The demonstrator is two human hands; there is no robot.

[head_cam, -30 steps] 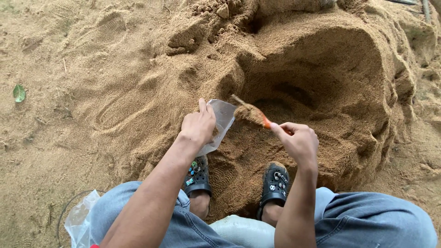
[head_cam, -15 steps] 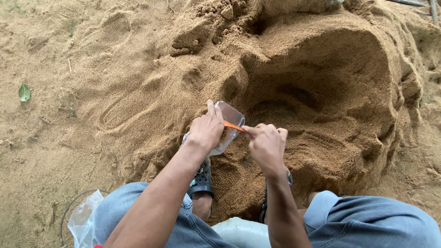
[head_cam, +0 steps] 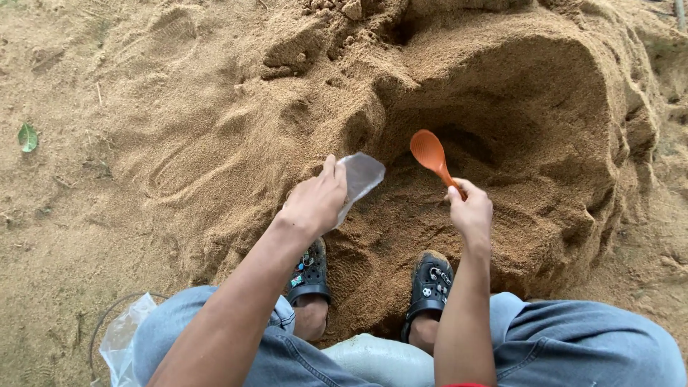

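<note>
My left hand (head_cam: 315, 201) grips a small clear plastic bag (head_cam: 358, 178) by its mouth, holding it just above the sand. My right hand (head_cam: 471, 211) holds an orange plastic spoon (head_cam: 432, 155) by the handle; its empty bowl points up and away toward the hollow dug into the sand pile (head_cam: 502, 129). The spoon is to the right of the bag and apart from it. Both hands hover over the sand in front of my feet.
I crouch in black clogs (head_cam: 428, 285) and jeans at the foot of the sand pile. A clear plastic bag with a wire loop (head_cam: 120, 340) lies at my lower left. A green leaf (head_cam: 27, 137) rests on the sand at far left.
The spoon carried sand to the bag's mouth and tipped it in. Now my right hand has swung the empty spoon back out to the right, toward the hollow.
</note>
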